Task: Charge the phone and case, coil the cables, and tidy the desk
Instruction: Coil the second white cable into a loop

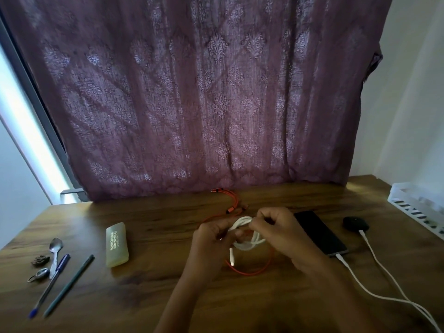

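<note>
A white cable (249, 239) is wound into a small coil above the middle of the wooden desk (168, 296). My left hand (211, 239) grips the coil's left side and my right hand (281, 234) pinches its top. One white plug end hangs below the coil. Under it lies an orange multi-head cable (252, 270), uncoiled, its plugs reaching toward the curtain. To the right a dark phone (319, 234) lies flat with a white cable (353, 272) plugged into its near end. A small black case (355, 223) beyond it also has a white cable (374, 251) plugged in.
At the left lie a yellowish box (117, 245), a dark green pen (69, 284), a blue pen (49, 287), a spoon (55, 251), a metal ring (38, 275) and a small brown lump (39, 259). A white slotted tray (418, 207) stands at the right edge. A purple curtain (204, 97) hangs behind the desk.
</note>
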A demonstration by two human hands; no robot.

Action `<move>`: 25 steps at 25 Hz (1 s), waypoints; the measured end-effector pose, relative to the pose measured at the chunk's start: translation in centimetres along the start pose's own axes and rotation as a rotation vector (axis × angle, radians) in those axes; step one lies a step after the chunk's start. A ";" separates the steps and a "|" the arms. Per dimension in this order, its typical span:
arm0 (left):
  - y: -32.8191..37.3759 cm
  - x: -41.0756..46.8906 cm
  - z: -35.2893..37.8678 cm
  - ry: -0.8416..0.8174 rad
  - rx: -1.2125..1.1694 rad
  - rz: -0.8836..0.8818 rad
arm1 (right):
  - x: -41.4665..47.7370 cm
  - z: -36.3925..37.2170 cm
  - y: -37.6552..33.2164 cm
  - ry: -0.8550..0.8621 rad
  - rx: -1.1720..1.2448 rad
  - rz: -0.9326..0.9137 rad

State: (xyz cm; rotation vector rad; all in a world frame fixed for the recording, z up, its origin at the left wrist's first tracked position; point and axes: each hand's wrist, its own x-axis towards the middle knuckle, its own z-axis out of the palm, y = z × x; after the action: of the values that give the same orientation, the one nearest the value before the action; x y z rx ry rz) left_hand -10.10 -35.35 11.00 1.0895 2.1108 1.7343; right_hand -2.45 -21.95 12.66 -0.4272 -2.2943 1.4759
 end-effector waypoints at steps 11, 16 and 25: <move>-0.5 0.6 0.3 0.268 0.141 -0.061 | 0.6 -1.9 0.4 0.018 0.294 0.005; -1.5 1.0 -0.2 0.320 0.161 -0.090 | 0.8 -3.0 0.7 0.351 -0.493 -0.196; -2.4 1.3 -0.1 0.345 -0.196 -0.231 | 1.7 -3.1 4.5 0.277 -0.268 -0.129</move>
State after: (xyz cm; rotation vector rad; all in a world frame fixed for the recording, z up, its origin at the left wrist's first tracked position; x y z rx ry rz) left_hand -12.08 -34.71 9.27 0.5012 2.0888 2.0724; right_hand -2.34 -16.91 9.99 -0.5125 -2.2511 0.9834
